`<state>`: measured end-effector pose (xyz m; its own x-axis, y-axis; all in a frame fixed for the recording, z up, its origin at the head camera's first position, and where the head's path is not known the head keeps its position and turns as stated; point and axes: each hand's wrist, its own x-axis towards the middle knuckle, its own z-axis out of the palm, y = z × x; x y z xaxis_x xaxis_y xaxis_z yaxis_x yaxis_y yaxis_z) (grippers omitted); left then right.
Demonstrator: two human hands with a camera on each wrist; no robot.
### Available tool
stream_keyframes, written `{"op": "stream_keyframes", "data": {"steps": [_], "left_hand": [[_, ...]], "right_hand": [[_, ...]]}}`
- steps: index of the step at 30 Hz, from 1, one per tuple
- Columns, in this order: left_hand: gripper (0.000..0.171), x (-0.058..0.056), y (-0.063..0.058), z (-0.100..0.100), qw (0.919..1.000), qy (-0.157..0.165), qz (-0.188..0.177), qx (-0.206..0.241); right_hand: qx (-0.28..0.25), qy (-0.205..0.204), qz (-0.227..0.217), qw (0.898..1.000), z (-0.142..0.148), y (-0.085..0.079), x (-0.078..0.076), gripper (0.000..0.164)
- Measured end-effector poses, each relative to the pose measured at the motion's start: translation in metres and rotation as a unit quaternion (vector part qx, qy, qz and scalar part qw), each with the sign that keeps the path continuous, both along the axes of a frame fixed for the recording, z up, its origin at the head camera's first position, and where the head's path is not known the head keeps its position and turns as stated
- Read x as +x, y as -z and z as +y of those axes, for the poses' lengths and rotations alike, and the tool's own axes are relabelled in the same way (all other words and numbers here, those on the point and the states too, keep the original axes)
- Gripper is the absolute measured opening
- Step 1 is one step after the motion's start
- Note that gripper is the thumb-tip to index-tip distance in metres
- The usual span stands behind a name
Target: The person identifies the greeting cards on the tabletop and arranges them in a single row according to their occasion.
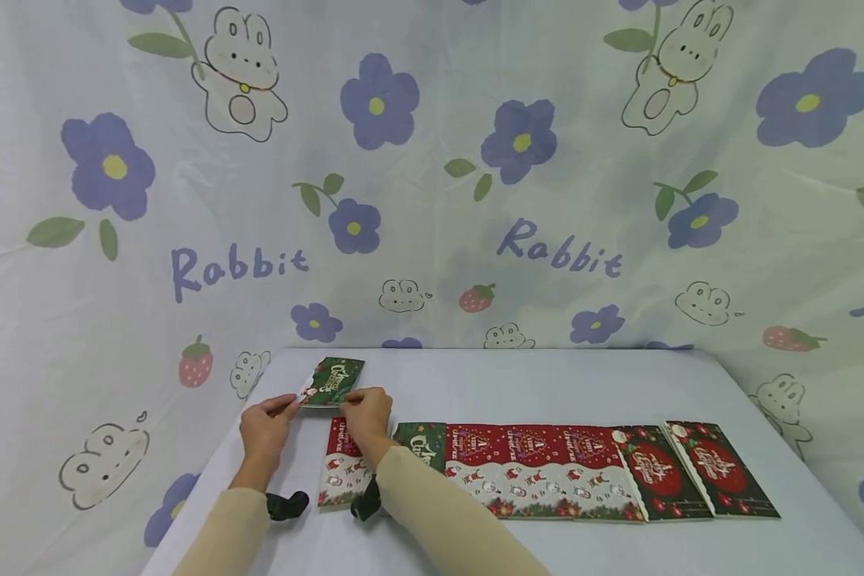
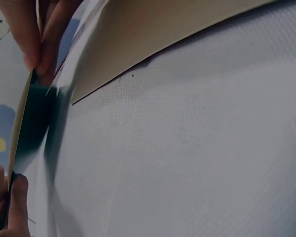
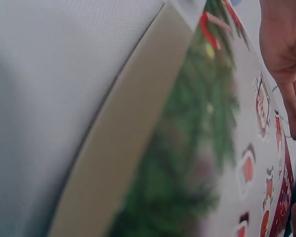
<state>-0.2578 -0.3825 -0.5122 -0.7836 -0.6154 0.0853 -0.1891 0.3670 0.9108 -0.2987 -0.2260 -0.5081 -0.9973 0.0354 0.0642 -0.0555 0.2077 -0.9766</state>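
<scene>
A small green Christmas card (image 1: 334,382) is raised slightly over the far left of the table, its printed face up. My left hand (image 1: 266,428) pinches its near left corner, and my right hand (image 1: 367,416) pinches its near right corner. In the left wrist view the card (image 2: 32,118) shows nearly edge-on, with fingers of both hands at its ends. Just below my right hand lies a red-and-white Christmas card (image 1: 342,476). Another green card (image 1: 425,444) is partly hidden by my right forearm.
Red-and-white cards (image 1: 533,472) continue the row to the right, side by side. Two dark cards with red circles (image 1: 662,472) lie slanted at its right end. The white table (image 1: 511,384) meets a rabbit-print curtain (image 1: 432,200) behind.
</scene>
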Motion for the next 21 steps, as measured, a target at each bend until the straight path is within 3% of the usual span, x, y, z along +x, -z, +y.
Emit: {"op": "stream_keyframes", "data": {"steps": [11,21], "left_hand": [[0.034,-0.0005,0.0011,0.0022,0.9996,0.024,-0.014,0.004],[0.041,-0.0027,-0.0005,0.0034,0.997,0.039,-0.058,0.035]], "right_hand": [[0.028,-0.03,-0.023,0.999,-0.0035,0.001,-0.0051,0.011],[0.078,-0.066,-0.041,0.994,0.0008,-0.0022,-0.0024,0.021]]}}
